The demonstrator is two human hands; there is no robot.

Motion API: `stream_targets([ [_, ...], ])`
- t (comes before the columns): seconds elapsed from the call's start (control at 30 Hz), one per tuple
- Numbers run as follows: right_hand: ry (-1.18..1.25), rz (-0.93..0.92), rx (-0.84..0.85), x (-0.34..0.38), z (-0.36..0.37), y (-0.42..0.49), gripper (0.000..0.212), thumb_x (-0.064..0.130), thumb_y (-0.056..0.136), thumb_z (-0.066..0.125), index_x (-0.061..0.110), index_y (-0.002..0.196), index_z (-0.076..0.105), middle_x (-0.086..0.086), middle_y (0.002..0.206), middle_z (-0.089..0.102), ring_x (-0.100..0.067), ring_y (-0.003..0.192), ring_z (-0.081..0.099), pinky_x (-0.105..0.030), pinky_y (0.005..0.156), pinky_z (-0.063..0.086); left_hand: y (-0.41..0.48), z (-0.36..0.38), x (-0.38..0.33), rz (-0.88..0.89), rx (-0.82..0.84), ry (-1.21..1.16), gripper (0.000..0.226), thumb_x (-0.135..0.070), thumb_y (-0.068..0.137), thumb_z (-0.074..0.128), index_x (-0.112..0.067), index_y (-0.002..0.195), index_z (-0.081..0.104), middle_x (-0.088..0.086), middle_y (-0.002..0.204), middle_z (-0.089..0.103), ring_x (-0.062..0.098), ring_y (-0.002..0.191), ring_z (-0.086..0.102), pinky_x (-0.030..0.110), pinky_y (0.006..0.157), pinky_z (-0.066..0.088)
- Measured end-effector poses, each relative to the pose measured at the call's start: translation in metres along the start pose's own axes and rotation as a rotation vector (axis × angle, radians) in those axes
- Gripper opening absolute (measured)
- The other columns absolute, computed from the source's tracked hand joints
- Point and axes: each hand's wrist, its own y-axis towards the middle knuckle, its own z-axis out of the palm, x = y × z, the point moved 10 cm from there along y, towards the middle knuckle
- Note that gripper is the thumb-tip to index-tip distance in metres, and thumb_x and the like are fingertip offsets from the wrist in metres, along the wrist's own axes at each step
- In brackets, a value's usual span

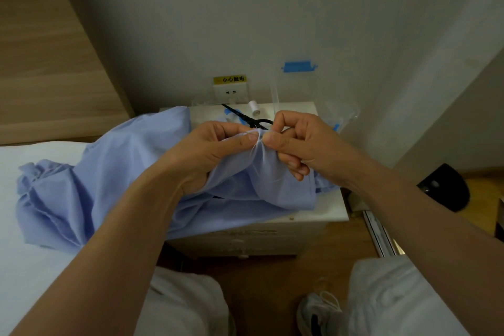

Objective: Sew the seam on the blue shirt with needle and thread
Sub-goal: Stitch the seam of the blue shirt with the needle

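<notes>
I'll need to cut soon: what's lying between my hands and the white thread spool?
Black scissors lie there on the nightstand, handles toward you, seen in the head view.

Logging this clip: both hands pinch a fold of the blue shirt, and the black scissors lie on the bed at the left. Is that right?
Not quite. The black scissors lie on the white nightstand behind the hands, not on the bed, as the head view shows. The rest holds: the left hand and right hand both pinch a fold of the blue shirt.
</notes>
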Motion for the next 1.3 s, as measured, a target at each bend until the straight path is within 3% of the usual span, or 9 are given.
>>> stream_targets([
  [0.2,0.030,0.001,-0.020,-0.001,-0.004,0.003,0.015,0.005,0.101,0.042,0.008,0.097,0.056,0.000,0.056,0.056,-0.011,0.047,0.048,-0.024,0.049,0.048,0.003,-0.010,-0.002,0.042,-0.037,-0.010,0.019,-0.024,0.075,0.059,-0.018,0.070,0.076,0.000,0.076,0.073,0.008,0.074,0.068,0.017,0.066,0.053],
  [0.37,0.022,-0.027,0.067,0.003,0.008,0.001,0.009,0.010,0.102,0.042,0.011,0.108,0.049,-0.004,0.072,0.068,-0.013,0.045,0.046,-0.025,0.049,0.048,0.003,-0.004,0.001,0.030,-0.028,0.041,0.022,-0.022,0.076,0.057,-0.007,0.088,0.069,-0.001,0.079,0.074,0.006,0.074,0.068,0.015,0.067,0.053],
  [0.6,-0.099,-0.068,-0.029,0.000,-0.003,0.003,0.010,0.010,0.099,0.051,0.010,0.109,0.051,-0.002,0.076,0.070,-0.013,0.055,0.054,-0.026,0.058,0.052,0.004,-0.006,0.003,0.029,-0.055,0.107,0.019,-0.026,0.076,0.061,-0.012,0.084,0.071,0.000,0.080,0.074,0.008,0.078,0.067,0.016,0.069,0.052],
  [0.73,-0.373,-0.284,-0.247,0.020,-0.018,0.001,0.015,0.013,0.090,0.065,0.015,0.104,0.059,0.003,0.096,0.064,-0.009,0.084,0.059,-0.024,0.079,0.050,0.006,-0.017,0.001,0.051,-0.159,0.190,0.014,-0.026,0.083,0.063,-0.016,0.084,0.073,0.000,0.082,0.073,0.009,0.079,0.066,0.020,0.074,0.053],
  [0.9,-0.562,-0.490,-0.300,0.040,-0.009,-0.006,0.005,0.014,0.086,0.070,0.010,0.088,0.067,-0.002,0.088,0.060,-0.012,0.083,0.055,-0.034,0.077,0.048,0.004,-0.006,-0.005,0.080,-0.135,0.287,0.016,-0.020,0.090,0.060,-0.010,0.083,0.071,-0.003,0.067,0.068,0.002,0.066,0.060,0.011,0.061,0.047],
  [1.03,-0.658,-0.646,-0.295,0.052,0.005,-0.011,0.006,0.014,0.087,0.068,0.009,0.084,0.067,0.001,0.086,0.060,-0.014,0.085,0.053,-0.035,0.080,0.044,0.005,-0.011,0.000,0.056,-0.156,0.479,0.026,-0.031,0.092,0.059,-0.010,0.082,0.071,0.020,0.074,0.064,0.015,0.065,0.054,0.027,0.063,0.042],
  [1.17,-0.313,-0.487,-0.013,0.043,0.033,-0.010,0.002,0.007,0.091,0.062,0.008,0.090,0.062,0.002,0.086,0.064,-0.010,0.086,0.061,-0.025,0.086,0.048,0.005,-0.024,0.000,0.035,-0.281,0.553,0.030,-0.014,0.095,0.054,-0.007,0.067,0.065,0.009,0.055,0.058,0.005,0.053,0.052,0.019,0.054,0.044],
  [1.23,-0.031,-0.173,0.313,0.016,0.057,-0.010,0.005,0.003,0.095,0.054,0.008,0.096,0.056,-0.002,0.086,0.068,-0.013,0.088,0.067,-0.027,0.088,0.051,0.005,-0.027,0.002,0.028,-0.314,0.409,0.031,-0.017,0.097,0.053,-0.006,0.070,0.065,0.005,0.057,0.059,0.008,0.055,0.054,0.019,0.055,0.046],
  [1.3,-0.017,0.079,0.743,-0.008,0.087,-0.033,0.007,0.004,0.098,0.048,0.008,0.100,0.054,-0.001,0.087,0.070,-0.016,0.089,0.068,-0.034,0.091,0.051,0.004,-0.035,0.002,0.033,-0.390,0.355,0.033,-0.024,0.096,0.054,-0.010,0.069,0.065,0.005,0.062,0.059,0.008,0.059,0.051,0.019,0.059,0.045],
])
